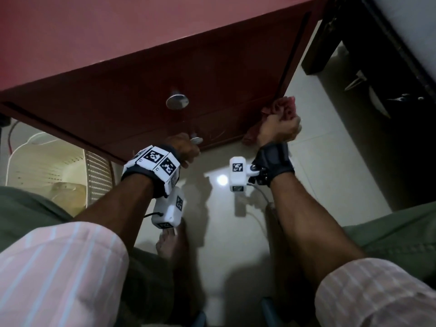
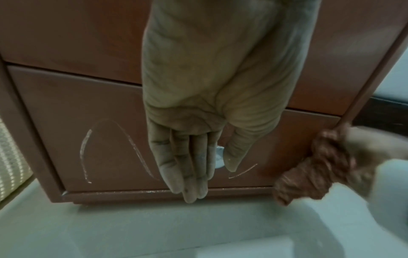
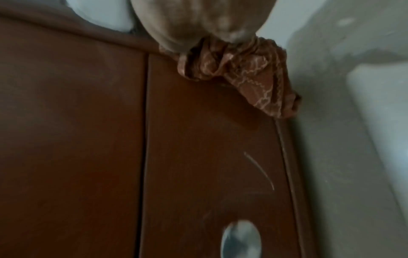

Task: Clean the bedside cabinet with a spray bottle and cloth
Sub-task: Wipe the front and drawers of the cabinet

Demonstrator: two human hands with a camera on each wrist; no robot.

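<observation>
Step in hand: wiping front of red-brown wooden bedside cabinet [image 1: 132,43]. Right hand [image 1: 278,131] clenches bunched patterned reddish cloth [image 1: 284,106] against lower drawer's right edge. Left hand [image 2: 198,139], fingers straight, at round metal lower knob [image 1: 196,139]. Spray bottle not visible. Next, judged: sweep cloth leftward over pale curved marks [image 2: 106,148].

The bedside cabinet [image 1: 146,74] is reddish-brown with shiny silver knobs [image 1: 177,101]. The cloth [image 3: 253,76] looks rust-brown with a pale wavy line pattern. Sleeves [image 1: 61,277] are pink with white stripes; the floor [image 1: 313,149] is pale cream.
</observation>
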